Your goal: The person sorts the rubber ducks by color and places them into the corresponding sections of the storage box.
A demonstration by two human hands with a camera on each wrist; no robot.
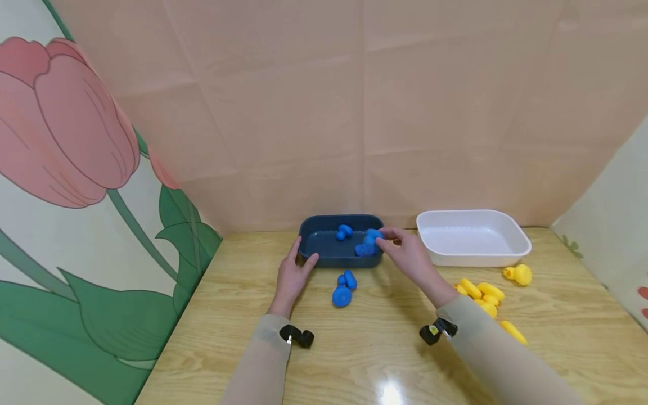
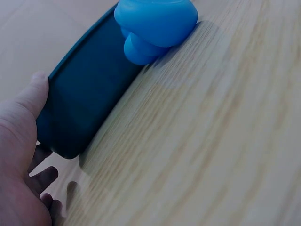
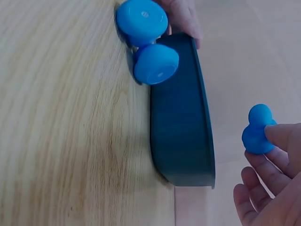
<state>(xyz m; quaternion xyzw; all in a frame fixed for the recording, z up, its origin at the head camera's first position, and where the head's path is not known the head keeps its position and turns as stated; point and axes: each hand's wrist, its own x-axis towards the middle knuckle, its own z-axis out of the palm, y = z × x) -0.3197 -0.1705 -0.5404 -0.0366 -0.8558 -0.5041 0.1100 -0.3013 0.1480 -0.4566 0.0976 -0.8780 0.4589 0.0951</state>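
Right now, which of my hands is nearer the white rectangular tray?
Right. Your right hand is just left of the white tray, pinching a rounded blue toy; your left hand is farther, touching the left end of the dark blue rectangular tray.

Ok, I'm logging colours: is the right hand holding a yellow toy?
No, the right hand pinches a blue toy; the yellow toys in view lie on the table.

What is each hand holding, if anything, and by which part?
Right hand: a blue toy, pinched by its larger rounded part. Left hand: touches the dark tray around its near-left corner.
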